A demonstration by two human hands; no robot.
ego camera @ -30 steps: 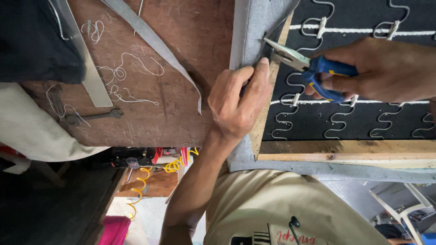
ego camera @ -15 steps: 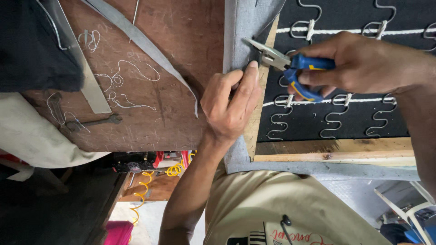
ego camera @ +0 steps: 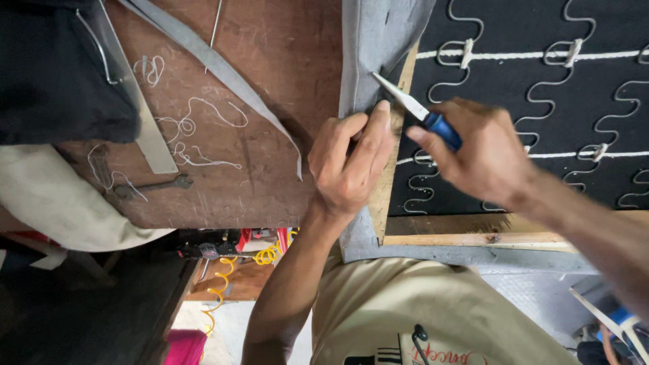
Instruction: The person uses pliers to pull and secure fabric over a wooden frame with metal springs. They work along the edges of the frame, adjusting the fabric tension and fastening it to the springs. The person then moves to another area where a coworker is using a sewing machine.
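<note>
Right hand (ego camera: 490,159): grip closing round blue-handled steel pliers (ego camera: 419,111), tips meeting grey upholstery fabric (ego camera: 368,54) just beyond. Left hand (ego camera: 348,162): grip pinching same fabric against wooden frame rail (ego camera: 385,196). Fabric likely soft, limp; gripping near edge.

packages: none in view | labels: none | signs: none | screens: none

I'm in an upholstery workshop: a wooden seat frame (ego camera: 389,196) with zigzag springs (ego camera: 574,101), grey fabric (ego camera: 372,47) (loosely draped), thread scraps (ego camera: 196,135) on my desk (ego camera: 270,81).
</note>
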